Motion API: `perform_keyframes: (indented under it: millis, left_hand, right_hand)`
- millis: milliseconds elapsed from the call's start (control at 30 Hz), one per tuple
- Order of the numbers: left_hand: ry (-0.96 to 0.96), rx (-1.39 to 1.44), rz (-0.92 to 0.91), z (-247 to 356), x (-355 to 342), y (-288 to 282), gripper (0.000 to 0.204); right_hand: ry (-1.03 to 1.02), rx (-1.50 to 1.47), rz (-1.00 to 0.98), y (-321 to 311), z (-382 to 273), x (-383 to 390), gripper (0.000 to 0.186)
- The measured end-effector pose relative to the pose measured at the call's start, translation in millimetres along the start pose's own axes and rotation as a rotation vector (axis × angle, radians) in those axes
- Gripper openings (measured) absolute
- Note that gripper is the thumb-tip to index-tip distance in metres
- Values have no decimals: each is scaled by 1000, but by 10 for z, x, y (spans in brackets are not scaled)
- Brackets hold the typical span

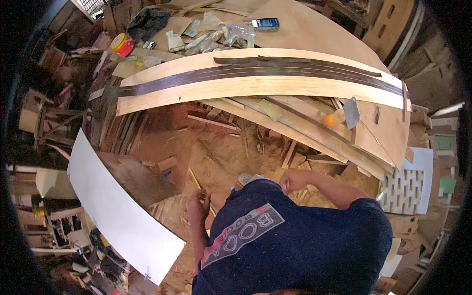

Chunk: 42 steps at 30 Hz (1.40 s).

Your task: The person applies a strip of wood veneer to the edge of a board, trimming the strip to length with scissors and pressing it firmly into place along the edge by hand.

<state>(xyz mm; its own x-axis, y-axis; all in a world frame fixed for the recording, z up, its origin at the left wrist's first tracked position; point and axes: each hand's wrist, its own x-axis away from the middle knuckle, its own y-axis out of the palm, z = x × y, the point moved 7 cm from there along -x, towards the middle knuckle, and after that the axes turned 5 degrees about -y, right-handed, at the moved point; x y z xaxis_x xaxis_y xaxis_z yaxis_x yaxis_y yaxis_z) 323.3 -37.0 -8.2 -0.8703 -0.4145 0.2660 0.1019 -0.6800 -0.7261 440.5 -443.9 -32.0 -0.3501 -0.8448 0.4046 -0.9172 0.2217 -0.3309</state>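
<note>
Low at the centre, my left hand (198,200) has its fingers curled around a thin yellow strip (194,178). The strip runs out above the fingers and shows again below them. My right hand (293,180) is closed, close in front of my dark blue shirt (300,231); whatever is in it, if anything, cannot be made out. Ahead of both hands, a long pale wood panel (255,88) with a dark lengthwise band lies across the bench. Two thin dark strips (319,66) rest along the panel. Neither hand touches it.
A long white panel (118,206) leans at the left. Wood scraps and sawdust cover the floor (172,128). Beyond the long panel lie a red and yellow tub (122,45), crumpled plastic (211,39) and a phone-like device (265,23). A scraper-like grey blade (351,113) sits beside something orange (333,119).
</note>
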Motion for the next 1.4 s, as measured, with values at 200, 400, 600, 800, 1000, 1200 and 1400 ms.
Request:
perform_keyframes:
  millis: [200, 400, 600, 800, 1000, 1200, 1400]
  left_hand:
    - [-114, -44, -14, -150, 183, -121, 28]
    - [-255, -27, 83, -705, 671, -222, 31]
    - [-518, -9, 208, -709, 1314, -510, 35]
    - [-648, 81, 330, -789, 1716, -484, 32]
    - [-502, 226, 415, -425, 1473, -811, 35]
    - [-311, 365, 843, 13, 1565, -1442, 38]
    - [-479, 911, 713, -796, 2305, -1279, 22]
  right_hand:
    - [205, 363, 876, -2268, 211, -940, 35]
    - [3, 895, 1286, -3729, 403, -1956, 40]
    - [434, 1106, 1140, -4249, 775, -2230, 64]
    - [-333, 811, 1561, -4394, -252, -2106, 45]
    - [-554, 6, 1008, -2664, -2180, -2941, 30]
    - [-540, -465, 135, 635, -3713, -2974, 51]
    - [-429, -565, -93, 2081, -3972, -2964, 51]
